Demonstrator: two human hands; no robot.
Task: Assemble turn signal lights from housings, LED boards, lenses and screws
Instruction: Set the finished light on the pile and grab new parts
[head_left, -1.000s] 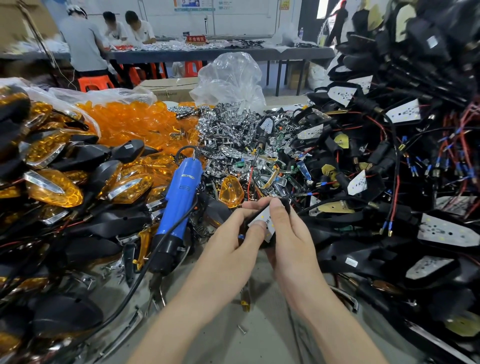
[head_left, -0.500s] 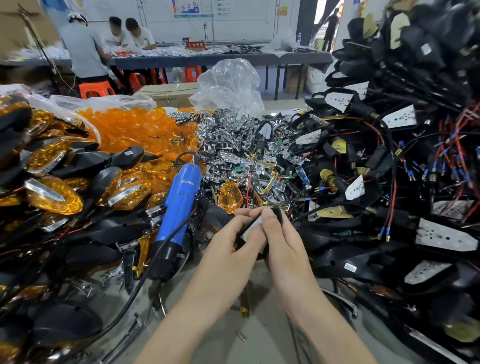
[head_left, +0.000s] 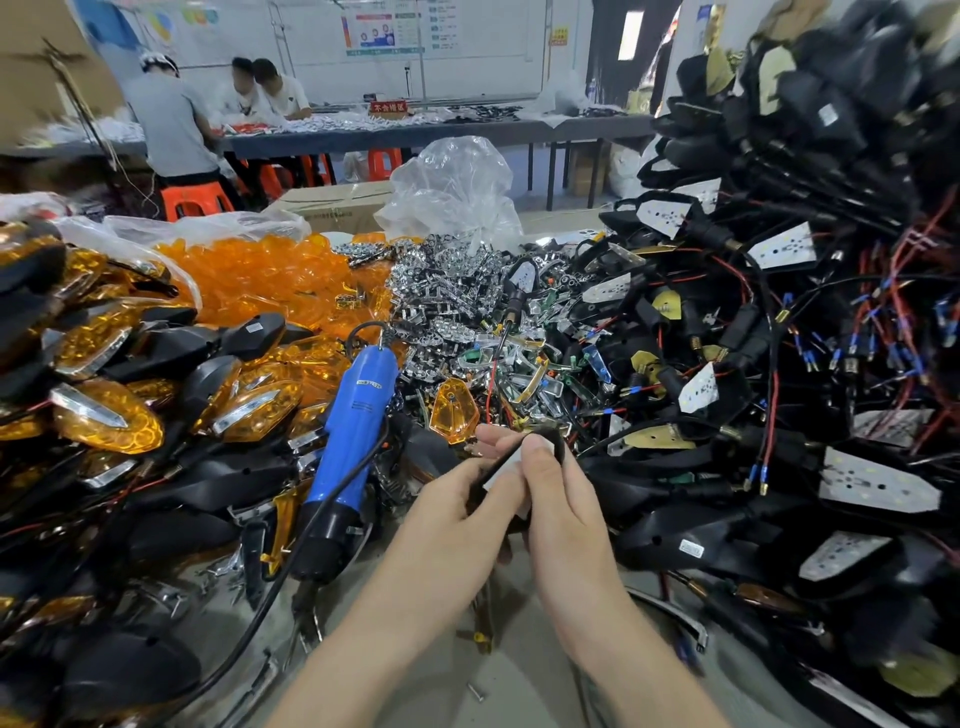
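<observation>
Head view: the left grip (head_left: 452, 519) and the right grip (head_left: 566, 509) are both closed around one black housing (head_left: 553, 441), holding it just above the surface. A second ago its white LED board (head_left: 508, 467) lay face up between the thumbs. Now the housing has been tipped on its edge, and only a thin white strip of the board shows between the two grips. I think the board is being pushed down into its seat. If so, this light is at an early step, with the lens and screws not yet on.

A loose orange lens (head_left: 456, 410) lies just past the left grip. The blue screwdriver (head_left: 358, 426) leans just to the left of the left grip, and nobody is touching it.

The screwdriver has a small label on its body, but it is too blurry to read. Far behind the grips, a red sign (head_left: 388, 106) on the back table has white Chinese writing, which looks like 不合格区. Some black housings to the right of the right grip have little white stickers, too small to read. The wall posters are too small as well.
</observation>
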